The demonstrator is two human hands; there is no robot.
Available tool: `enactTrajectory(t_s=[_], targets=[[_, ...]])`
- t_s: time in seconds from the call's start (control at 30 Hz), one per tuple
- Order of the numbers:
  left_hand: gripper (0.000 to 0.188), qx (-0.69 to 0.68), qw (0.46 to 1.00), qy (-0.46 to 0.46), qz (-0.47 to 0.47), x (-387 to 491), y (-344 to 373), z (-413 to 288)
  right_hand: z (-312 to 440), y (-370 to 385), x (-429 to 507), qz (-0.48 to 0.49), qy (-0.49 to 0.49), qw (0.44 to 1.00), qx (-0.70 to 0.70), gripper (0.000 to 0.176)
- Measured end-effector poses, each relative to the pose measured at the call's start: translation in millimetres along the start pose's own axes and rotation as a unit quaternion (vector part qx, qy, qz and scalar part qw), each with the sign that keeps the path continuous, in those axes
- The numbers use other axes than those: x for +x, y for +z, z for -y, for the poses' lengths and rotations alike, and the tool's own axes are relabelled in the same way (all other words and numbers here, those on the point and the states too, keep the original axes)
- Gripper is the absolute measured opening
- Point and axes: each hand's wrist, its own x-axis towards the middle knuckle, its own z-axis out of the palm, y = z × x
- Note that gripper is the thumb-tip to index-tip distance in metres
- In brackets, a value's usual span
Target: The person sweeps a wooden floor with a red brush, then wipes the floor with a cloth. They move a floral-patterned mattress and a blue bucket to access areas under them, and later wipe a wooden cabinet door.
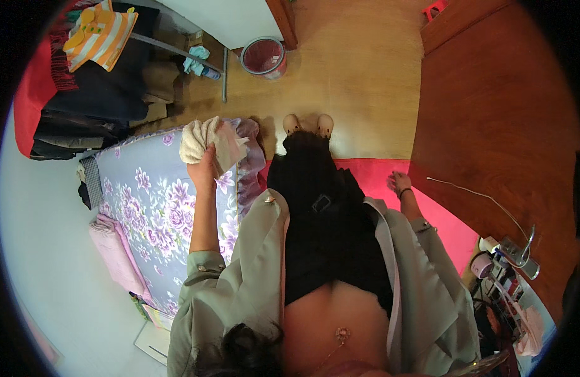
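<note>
My left hand (pixel 204 165) grips a bunched cream cloth (pixel 199 140) together with a paler, thin piece (pixel 230 146) that looks like tissue or fabric. Both are held up over the floral bedspread (pixel 169 212), near its ruffled edge. On the other side, my right hand (pixel 399 183) hangs beside my black skirt or trousers, its fingers apart and a dark band at the wrist. Nothing shows in it. Below it lies a pink-red mat (pixel 374 172).
A waste bin (pixel 264 59) stands on the wood floor ahead, by a wall corner. Clothes hang on a metal rack (pixel 176 51) at the upper left. A large brown wooden surface (pixel 492 122) fills the right, with a cluttered small table (pixel 511 287) below it. A folded pink blanket (pixel 117 254) lies on the bed.
</note>
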Motion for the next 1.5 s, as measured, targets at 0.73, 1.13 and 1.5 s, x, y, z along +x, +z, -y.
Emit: enactTrajectory(t_s=[0.73,1.13,1.5], targets=[[0.052,0.385,0.922,0.014,-0.035,96,-84,45,350,248,-128,0.29,-0.403,0.805,-0.324,0.04],[0.048,0.336,0.941,0.04,0.03,192,-42,53,561,420,-174,0.134,-0.644,0.728,-0.194,0.06],[0.085,0.438,0.877,0.116,0.156,344,39,-102,716,568,-218,-0.023,-0.759,0.634,-0.146,0.081]])
